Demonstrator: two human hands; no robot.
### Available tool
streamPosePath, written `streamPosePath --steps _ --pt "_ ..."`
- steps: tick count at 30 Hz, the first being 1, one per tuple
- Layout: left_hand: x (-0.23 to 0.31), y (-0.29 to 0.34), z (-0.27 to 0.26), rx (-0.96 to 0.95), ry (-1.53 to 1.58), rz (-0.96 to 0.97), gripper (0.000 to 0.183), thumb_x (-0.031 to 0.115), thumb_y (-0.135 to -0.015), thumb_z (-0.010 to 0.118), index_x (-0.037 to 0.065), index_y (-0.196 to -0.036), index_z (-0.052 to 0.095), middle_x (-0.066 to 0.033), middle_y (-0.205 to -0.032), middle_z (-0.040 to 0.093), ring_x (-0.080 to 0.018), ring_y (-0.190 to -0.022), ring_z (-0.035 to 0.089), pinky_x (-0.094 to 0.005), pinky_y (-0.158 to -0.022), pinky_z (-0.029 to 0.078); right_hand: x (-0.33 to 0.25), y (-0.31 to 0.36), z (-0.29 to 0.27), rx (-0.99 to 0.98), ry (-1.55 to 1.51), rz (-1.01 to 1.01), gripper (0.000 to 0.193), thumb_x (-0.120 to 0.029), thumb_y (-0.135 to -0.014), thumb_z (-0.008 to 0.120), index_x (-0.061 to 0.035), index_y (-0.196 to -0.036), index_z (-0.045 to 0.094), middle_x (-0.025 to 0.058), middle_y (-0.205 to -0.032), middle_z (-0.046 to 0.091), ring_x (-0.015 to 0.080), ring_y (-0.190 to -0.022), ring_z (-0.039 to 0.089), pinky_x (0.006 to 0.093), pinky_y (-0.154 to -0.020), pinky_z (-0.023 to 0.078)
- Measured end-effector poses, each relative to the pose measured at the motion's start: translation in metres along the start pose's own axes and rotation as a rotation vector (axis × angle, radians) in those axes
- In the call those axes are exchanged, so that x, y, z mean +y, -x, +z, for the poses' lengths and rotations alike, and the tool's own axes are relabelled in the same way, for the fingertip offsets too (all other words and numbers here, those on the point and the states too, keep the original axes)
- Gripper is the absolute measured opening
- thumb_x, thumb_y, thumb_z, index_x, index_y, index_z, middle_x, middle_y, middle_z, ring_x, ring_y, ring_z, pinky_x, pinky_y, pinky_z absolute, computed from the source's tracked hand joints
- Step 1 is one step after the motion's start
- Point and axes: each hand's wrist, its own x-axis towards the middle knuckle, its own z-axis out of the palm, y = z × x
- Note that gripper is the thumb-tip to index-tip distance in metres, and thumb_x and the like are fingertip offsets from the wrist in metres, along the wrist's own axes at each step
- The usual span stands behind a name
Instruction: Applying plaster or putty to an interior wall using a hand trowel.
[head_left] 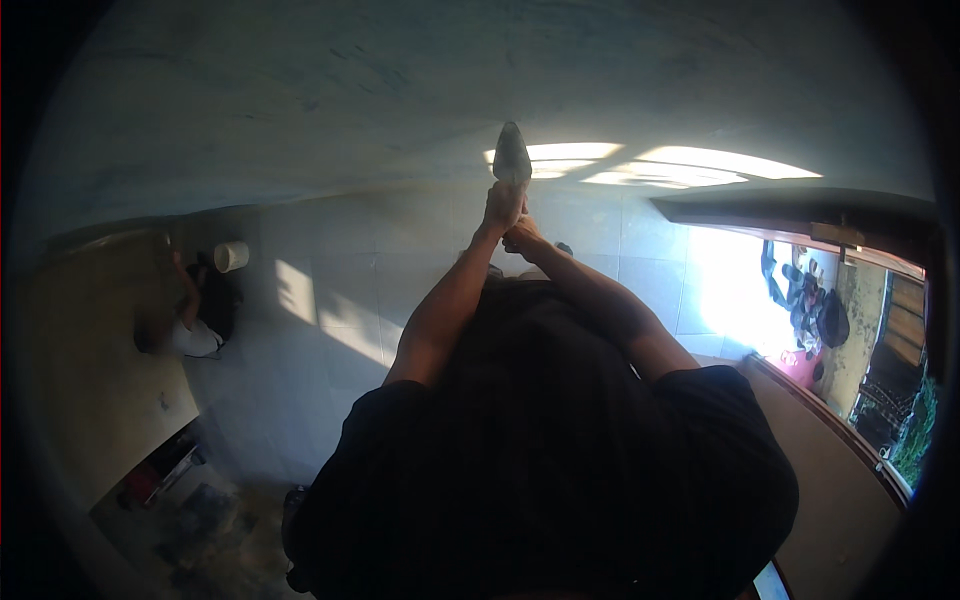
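Note:
A pointed trowel (pixel 511 155) with a grey, leaf-shaped blade is held tip-up in front of the wall (pixel 380 110). My left hand (pixel 503 207) is closed round its handle, just under the blade. Right below and against it, my right hand (pixel 521 236) is closed too, seemingly round the lower end of the same handle. Fingers cover the handle almost wholly. Both arms stretch forward from my dark shirt. Whether the blade touches the wall cannot be made out.
Window light (pixel 680 165) falls across the wall beside the trowel. Pale floor tiles (pixel 330 240) lie below. At the left, another person (pixel 195 320) is near a side wall and a white bucket (pixel 232 256). A bright doorway at the right shows things hanging and a pink container (pixel 797 366).

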Motion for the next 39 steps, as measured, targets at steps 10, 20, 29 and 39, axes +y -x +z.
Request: streamPosePath --steps 10,20,29,39 --pt "-0.024 -0.010 -0.008 -0.103 0.097 0.207 0.028 0.031 -0.089 0.059 0.005 -0.078 0.055 -0.0016 -0.056 0.052 -0.0130 -0.051 0.053 -0.0291 -0.054 0.046 0.001 -0.012 0.001 0.041 0.044 -0.217 0.024 -0.023 -0.087 0.060 -0.0095 -0.104 0.052 0.0000 -0.077 0.053 0.0089 -0.068 0.053 0.0260 -0.052 0.045" --pt "-0.030 -0.018 0.000 -0.011 -0.056 -0.122 0.042 0.031 -0.093 0.054 0.003 -0.063 0.048 -0.0032 -0.046 0.049 -0.0133 -0.038 0.049 -0.0302 -0.038 0.037 0.000 -0.024 0.025 0.080 0.048 -0.354 0.012 -0.019 -0.088 0.056 -0.0102 -0.097 0.056 -0.0009 -0.070 0.052 0.0098 -0.066 0.054 0.0268 -0.051 0.045" --pt "-0.048 -0.022 -0.001 0.053 -0.256 0.098 0.041 0.028 -0.094 0.051 0.002 -0.063 0.047 -0.0043 -0.048 0.050 -0.0139 -0.041 0.050 -0.0318 -0.040 0.038 -0.008 -0.035 0.002 0.022 0.241 -0.290 0.020 -0.021 -0.088 0.057 -0.0101 -0.104 0.053 -0.0003 -0.079 0.054 0.0101 -0.072 0.055 0.0280 -0.056 0.047" --pt "-0.027 -0.033 -0.002 -0.107 -0.185 -0.028 0.030 0.020 -0.087 0.050 -0.001 -0.067 0.053 -0.0162 -0.059 0.056 -0.0304 -0.056 0.057 -0.0413 -0.050 0.042 0.021 -0.051 -0.010 -0.072 0.504 -0.080 0.042 -0.026 -0.088 0.060 -0.0095 -0.123 0.045 0.0012 -0.100 0.057 0.0104 -0.083 0.057 0.0298 -0.064 0.048"
